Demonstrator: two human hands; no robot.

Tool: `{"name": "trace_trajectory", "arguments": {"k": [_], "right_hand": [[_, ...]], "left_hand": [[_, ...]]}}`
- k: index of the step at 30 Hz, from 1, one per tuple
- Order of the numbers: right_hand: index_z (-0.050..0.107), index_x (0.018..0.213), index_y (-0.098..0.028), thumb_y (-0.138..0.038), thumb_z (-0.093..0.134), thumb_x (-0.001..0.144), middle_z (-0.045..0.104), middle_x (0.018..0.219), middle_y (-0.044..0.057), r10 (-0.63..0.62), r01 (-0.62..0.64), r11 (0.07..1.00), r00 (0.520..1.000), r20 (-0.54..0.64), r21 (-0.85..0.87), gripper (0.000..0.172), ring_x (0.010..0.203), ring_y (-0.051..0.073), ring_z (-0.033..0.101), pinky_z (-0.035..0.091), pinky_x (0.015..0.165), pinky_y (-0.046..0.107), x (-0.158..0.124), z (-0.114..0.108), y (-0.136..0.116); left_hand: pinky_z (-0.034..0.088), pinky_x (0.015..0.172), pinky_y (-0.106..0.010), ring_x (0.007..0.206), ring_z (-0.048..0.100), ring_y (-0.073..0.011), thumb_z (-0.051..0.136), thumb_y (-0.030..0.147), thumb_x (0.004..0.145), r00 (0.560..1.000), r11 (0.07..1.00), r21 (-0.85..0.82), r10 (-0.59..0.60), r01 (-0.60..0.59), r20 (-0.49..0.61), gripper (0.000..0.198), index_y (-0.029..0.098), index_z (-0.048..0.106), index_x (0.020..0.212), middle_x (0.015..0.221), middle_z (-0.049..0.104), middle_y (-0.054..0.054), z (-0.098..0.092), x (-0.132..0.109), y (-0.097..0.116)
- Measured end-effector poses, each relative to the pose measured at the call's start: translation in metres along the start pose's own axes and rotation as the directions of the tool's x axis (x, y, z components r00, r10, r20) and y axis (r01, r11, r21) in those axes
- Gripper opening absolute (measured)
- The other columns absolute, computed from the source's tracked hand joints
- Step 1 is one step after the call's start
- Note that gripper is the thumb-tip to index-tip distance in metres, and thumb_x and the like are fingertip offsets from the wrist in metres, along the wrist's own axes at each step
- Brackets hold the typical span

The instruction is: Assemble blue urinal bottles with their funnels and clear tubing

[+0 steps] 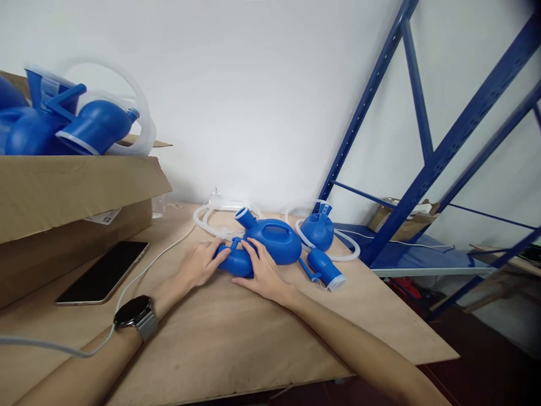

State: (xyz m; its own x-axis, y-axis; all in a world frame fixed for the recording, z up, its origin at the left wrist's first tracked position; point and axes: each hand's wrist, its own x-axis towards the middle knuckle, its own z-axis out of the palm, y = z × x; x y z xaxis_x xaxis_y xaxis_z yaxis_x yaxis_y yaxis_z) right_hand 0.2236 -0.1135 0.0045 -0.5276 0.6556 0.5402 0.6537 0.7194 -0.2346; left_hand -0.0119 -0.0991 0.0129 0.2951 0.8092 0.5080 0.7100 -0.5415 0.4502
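Observation:
Both hands are on a small blue plastic bottle lying on the wooden table. My left hand, with a watch on the wrist, curls its fingers over the bottle's left end. My right hand grips the right side, fingers on top and thumb at the near edge. Right behind lies a larger blue bottle with a handle loop and a wide neck pointing up to the left. To the right are a round blue bottle and a blue funnel-shaped piece with a white rim.
On the left, an open cardboard box holds several blue bottles and clear tubing. A phone lies before it, beside a white cable. Tubing coils behind the bottles. Blue metal shelving stands right of the table.

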Motion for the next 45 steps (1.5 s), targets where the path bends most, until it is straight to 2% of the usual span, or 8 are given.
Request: {"name": "trace_trajectory", "arguments": {"k": [7,12,18,22,29,34,38,45], "right_hand": [[0.047,0.147,-0.027,-0.049,0.084,0.077,0.043,0.154,0.013,-0.068,0.068,0.988,0.998,-0.003,0.142,0.082,0.144,0.031,0.043,0.036,0.121,0.050,0.003,-0.006,0.034],[0.047,0.145,-0.026,-0.047,0.086,0.073,0.043,0.153,0.015,-0.033,0.042,0.962,0.999,-0.037,0.268,0.084,0.143,0.033,0.046,0.035,0.120,0.052,0.004,-0.012,0.057],[0.053,0.141,-0.025,-0.053,0.085,0.072,0.037,0.156,0.015,0.018,-0.005,0.990,0.995,-0.094,0.144,0.080,0.145,0.036,0.041,0.034,0.121,0.055,0.002,-0.011,0.053],[0.060,0.136,-0.023,-0.056,0.085,0.071,0.053,0.136,0.016,-0.006,0.011,0.999,0.994,-0.111,0.050,0.077,0.130,0.036,0.052,0.041,0.114,0.055,0.001,-0.011,0.049],[0.056,0.139,-0.023,-0.053,0.082,0.075,0.061,0.130,0.011,-0.027,0.026,0.993,1.000,0.004,0.112,0.075,0.117,0.030,0.063,0.050,0.104,0.046,0.003,-0.010,0.046],[0.054,0.140,-0.023,-0.050,0.081,0.078,0.060,0.132,0.011,0.014,-0.020,0.991,0.999,0.048,0.131,0.073,0.118,0.030,0.063,0.051,0.104,0.046,0.004,-0.013,0.047],[0.052,0.143,-0.025,-0.051,0.080,0.080,0.058,0.134,0.010,0.035,-0.046,0.987,0.996,0.076,0.153,0.074,0.121,0.031,0.062,0.051,0.104,0.046,0.003,-0.013,0.047],[0.049,0.145,-0.027,-0.051,0.079,0.081,0.056,0.139,0.011,0.044,-0.063,0.984,0.992,0.117,0.166,0.075,0.126,0.031,0.060,0.050,0.105,0.047,0.003,-0.013,0.047]], "left_hand": [[0.046,0.105,-0.045,0.119,0.066,-0.0298,0.019,0.050,0.105,0.998,0.998,-0.045,0.037,-0.035,0.042,0.062,0.018,0.064,0.135,0.130,0.072,-0.013,0.008,0.005,-0.014],[0.044,0.104,-0.055,0.123,0.060,-0.0377,0.040,0.061,0.097,0.994,0.988,0.156,-0.021,0.004,0.105,0.062,0.022,0.061,0.139,0.135,0.066,-0.017,0.014,0.003,-0.029],[0.030,0.112,-0.066,0.127,0.055,-0.0386,0.049,0.040,0.093,0.992,0.962,0.260,0.051,-0.080,0.116,0.034,0.026,0.072,0.115,0.129,0.068,-0.014,0.017,0.001,-0.038],[0.017,0.117,-0.072,0.126,0.058,-0.0363,0.049,0.038,0.094,0.978,0.961,0.229,0.115,-0.154,0.174,0.029,0.026,0.072,0.107,0.123,0.071,-0.012,0.014,0.002,-0.033],[0.015,0.119,-0.073,0.138,0.050,-0.0345,0.050,0.034,0.094,0.951,0.959,0.157,0.195,-0.236,0.239,0.034,0.028,0.065,0.124,0.142,0.062,-0.010,0.013,-0.001,-0.017],[0.017,0.120,-0.069,0.116,0.064,-0.0295,0.046,0.032,0.096,0.946,0.961,0.164,0.174,-0.224,0.272,0.028,0.025,0.065,0.116,0.118,0.072,-0.009,0.010,0.000,-0.010],[0.024,0.118,-0.065,0.119,0.062,-0.0316,0.049,0.035,0.094,0.971,0.968,0.182,0.136,-0.173,0.199,0.032,0.023,0.061,0.121,0.122,0.070,-0.012,0.009,0.002,-0.009],[0.040,0.112,-0.050,0.127,0.056,-0.0314,0.039,0.044,0.101,0.994,0.999,0.032,0.022,-0.019,-0.110,0.046,0.018,0.051,0.138,0.136,0.062,-0.016,0.004,0.006,-0.007]]}}
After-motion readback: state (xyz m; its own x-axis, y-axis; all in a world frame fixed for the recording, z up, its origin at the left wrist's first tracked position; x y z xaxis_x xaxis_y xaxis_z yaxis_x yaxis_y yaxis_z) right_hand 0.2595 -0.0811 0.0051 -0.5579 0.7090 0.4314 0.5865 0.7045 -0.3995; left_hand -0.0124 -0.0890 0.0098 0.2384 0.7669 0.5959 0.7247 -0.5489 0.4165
